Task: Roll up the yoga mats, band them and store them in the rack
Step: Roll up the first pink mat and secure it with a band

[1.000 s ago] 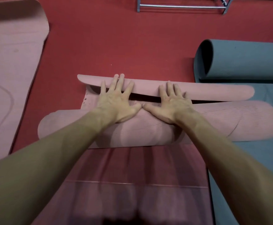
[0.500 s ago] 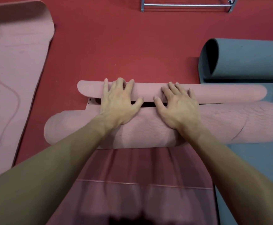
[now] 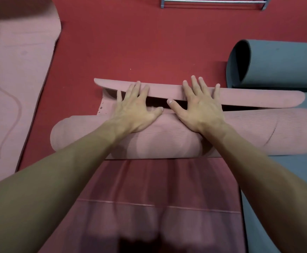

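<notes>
Straight, slightly spread fingers (image 3: 137, 88) of the left hand (image 3: 136, 112) and fingers (image 3: 194, 86) of the right hand (image 3: 199, 108) press flat on the curled-up end flap (image 3: 249, 98) of the pink yoga mat, thumbs pointing toward each other, palms on the fat roll (image 3: 167, 143) behind it. The roll lies crosswise on the red floor (image 3: 139, 42). Around it are a flat pink mat (image 3: 12, 79) on the left, a half-rolled grey-blue mat (image 3: 286, 64) on the right and a metal rack (image 3: 213, 1) beyond.
</notes>
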{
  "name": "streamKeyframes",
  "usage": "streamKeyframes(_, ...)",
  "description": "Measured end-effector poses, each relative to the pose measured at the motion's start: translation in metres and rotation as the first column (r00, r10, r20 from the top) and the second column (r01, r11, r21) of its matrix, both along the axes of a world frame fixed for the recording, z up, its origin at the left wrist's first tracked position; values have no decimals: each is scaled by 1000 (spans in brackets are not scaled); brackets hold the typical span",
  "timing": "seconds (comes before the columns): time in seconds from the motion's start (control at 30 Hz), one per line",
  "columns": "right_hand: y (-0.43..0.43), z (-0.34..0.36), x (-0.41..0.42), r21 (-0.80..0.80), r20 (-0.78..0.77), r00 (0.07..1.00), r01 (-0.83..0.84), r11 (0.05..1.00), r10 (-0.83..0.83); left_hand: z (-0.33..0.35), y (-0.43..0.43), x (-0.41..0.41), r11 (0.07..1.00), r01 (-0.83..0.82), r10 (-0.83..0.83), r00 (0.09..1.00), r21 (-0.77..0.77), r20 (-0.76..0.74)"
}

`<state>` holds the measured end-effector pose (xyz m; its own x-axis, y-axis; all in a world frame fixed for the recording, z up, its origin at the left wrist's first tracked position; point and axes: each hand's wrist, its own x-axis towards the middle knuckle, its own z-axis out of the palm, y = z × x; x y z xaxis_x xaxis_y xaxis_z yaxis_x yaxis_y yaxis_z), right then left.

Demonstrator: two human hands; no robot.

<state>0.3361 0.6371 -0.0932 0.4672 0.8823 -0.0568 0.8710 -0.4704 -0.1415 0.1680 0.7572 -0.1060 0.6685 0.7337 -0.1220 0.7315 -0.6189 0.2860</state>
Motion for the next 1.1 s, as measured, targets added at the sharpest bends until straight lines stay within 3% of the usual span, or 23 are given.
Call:
streamKeyframes(0.1, 6, 5, 0, 68, 31, 999, -24, 997, 22, -1, 6, 7, 996, -17, 16, 1000, 87, 17)
streamKeyframes(0.37, 12, -3, -14, -32, -41, 999, -35, 999, 33, 0, 10, 12, 982, -34, 29, 999, 183, 27)
streamKeyframes(0.57, 27, -3, -1, -99, -21, 999, -42, 994, 40, 10, 24, 19, 996, 6, 0, 998, 91, -63)
streamKeyframes(0.7, 31, -5, 2, -87, -17, 999, -39, 995, 38, 15, 25, 15, 996, -54, 52, 998, -73, -29)
streamKeyframes(0.77, 30, -7, 1, -95, -22, 999, -49, 994, 47, 10, 18, 14, 998, -41, 37, 996, -50, -81)
streamKeyframes(0.97, 23, -3, -9, 112, 43, 999, 3, 994, -8, 1, 14, 17, 996, -54, 58, 997, 71, -50)
streamKeyframes(1.1, -7, -13, -36, 170, 116, 990, -102, 980, 83, 0, 11, 16, 986, -70, 69, 998, 153, 11)
